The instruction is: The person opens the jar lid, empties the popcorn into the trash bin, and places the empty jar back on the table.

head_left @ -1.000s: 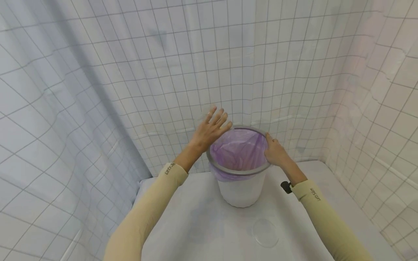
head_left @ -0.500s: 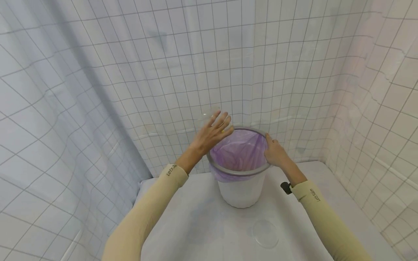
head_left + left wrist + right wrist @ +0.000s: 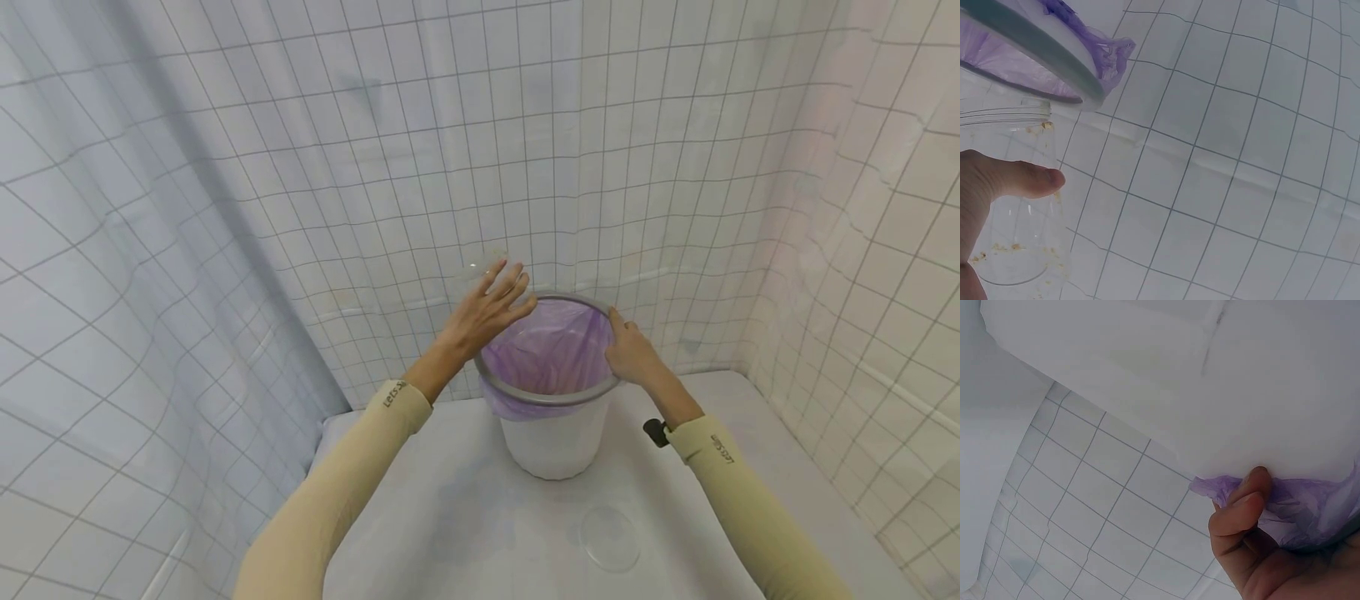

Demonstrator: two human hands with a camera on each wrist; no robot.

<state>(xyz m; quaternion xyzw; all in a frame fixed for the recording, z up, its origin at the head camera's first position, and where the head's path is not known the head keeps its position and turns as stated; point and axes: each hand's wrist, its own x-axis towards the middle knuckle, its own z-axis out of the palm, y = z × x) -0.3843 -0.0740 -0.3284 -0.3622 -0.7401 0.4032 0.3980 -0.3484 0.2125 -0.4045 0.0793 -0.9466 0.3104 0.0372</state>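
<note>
In the head view a white bin (image 3: 555, 446) stands upright, lined with a purple bag (image 3: 551, 346) folded over its grey rim (image 3: 551, 399). My left hand (image 3: 486, 317) is at the bin's left back edge, holding a clear jar (image 3: 1019, 219); the head view shows little of it. The left wrist view shows my thumb across the jar's side, its threaded mouth by the bin's rim, and tan crumbs clinging inside. My right hand (image 3: 636, 353) grips the bin's right rim, with fingers on the folded bag edge in the right wrist view.
A round clear lid (image 3: 609, 539) lies on the white tabletop (image 3: 450, 517), in front of the bin. Grid-patterned sheets (image 3: 420, 167) hang behind and on both sides. A black object (image 3: 656, 432) sits at my right wrist.
Over the last second my left hand moved slightly right and down at the bin's edge, with small shifts since. My right hand and the bin stayed in place.
</note>
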